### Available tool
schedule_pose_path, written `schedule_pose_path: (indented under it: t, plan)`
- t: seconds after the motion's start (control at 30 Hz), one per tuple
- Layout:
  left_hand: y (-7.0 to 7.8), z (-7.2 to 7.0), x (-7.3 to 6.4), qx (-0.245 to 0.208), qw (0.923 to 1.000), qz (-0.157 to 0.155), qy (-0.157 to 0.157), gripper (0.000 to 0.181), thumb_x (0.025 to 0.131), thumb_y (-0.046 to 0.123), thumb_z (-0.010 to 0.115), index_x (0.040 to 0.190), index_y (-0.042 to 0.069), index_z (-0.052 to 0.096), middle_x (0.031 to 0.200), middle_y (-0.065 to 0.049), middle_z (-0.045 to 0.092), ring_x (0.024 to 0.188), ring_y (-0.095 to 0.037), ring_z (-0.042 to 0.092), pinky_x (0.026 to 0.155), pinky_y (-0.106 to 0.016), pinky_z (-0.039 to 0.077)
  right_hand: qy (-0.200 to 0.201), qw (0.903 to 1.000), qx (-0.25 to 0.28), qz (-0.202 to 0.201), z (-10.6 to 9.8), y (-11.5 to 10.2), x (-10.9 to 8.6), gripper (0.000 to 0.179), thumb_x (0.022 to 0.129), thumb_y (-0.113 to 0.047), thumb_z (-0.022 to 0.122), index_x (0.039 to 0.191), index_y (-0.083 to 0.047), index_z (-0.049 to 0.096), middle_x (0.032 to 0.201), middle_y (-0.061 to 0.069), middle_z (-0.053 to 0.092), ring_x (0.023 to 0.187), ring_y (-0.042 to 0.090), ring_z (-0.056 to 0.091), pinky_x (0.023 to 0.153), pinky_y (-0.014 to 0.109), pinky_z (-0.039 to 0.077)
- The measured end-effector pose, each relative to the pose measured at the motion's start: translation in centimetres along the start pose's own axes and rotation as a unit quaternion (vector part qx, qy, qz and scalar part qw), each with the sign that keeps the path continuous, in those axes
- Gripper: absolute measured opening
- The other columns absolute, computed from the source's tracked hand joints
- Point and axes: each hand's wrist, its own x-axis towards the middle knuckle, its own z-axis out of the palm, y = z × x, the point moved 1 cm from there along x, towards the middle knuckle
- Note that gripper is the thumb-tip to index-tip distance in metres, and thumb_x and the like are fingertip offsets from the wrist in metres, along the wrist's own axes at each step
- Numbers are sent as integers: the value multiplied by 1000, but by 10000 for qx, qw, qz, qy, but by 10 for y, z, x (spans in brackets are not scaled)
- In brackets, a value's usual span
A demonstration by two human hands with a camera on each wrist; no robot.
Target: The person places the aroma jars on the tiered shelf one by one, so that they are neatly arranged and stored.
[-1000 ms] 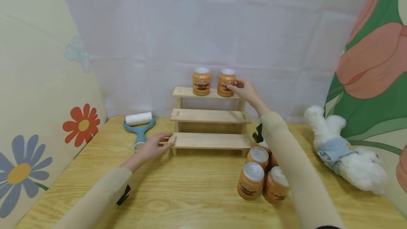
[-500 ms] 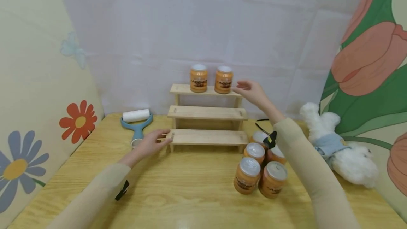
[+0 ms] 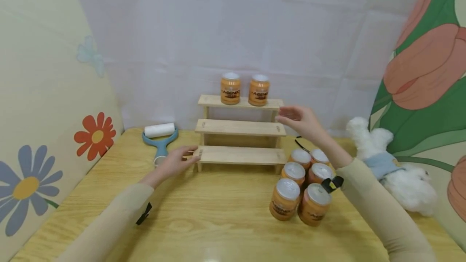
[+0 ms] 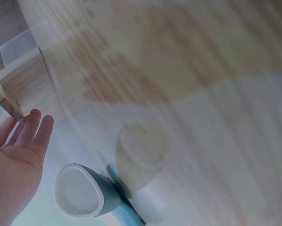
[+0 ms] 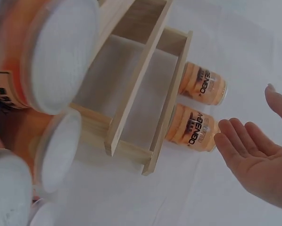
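Observation:
Two orange cans, a left can (image 3: 230, 88) and a right can (image 3: 259, 90), stand upright on the top step of a three-step wooden shelf (image 3: 240, 127). My right hand (image 3: 303, 121), holding nothing, hovers just right of the upper steps with its fingers relaxed. In the right wrist view the fingertips of this hand (image 5: 254, 155) appear close to the nearer can (image 5: 194, 128). My left hand (image 3: 174, 164) rests its loosely extended fingers against the left end of the bottom step, seen also as the shelf corner (image 4: 11, 107) in the left wrist view.
Several orange cans (image 3: 285, 199) stand grouped on the wooden table (image 3: 204, 213), right of the shelf. A blue-handled lint roller (image 3: 160, 136) lies at the left. A white plush toy (image 3: 393, 169) lies at the far right. A white cloth (image 3: 218, 23) hangs behind.
My right hand has let go of the right can on the top step and moved right and down towards me. My left hand has stayed at the shelf's end.

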Motion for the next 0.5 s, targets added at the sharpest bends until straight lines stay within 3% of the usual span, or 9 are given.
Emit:
schedule_pose_path:
  t: [0.33,0.5]
  plan:
    - [-3,1,1,-17,10000,-17,-27,56,95,32,56,136,-5,45,136,-25,48,120,-41,50,95,-50,48,-235,9995,194,74,1,13,-43,49,91,-25,63,132,-1,50,131,18,55,117,29,56,96,36,50]
    - [-5,1,2,-98,9999,-111,-57,57,95,34,55,137,-3,44,137,-24,47,121,-40,49,96,-50,47,-394,9988,202,201,-2,26,-67,49,92,-25,62,133,-3,49,133,18,53,120,33,53,97,39,48]
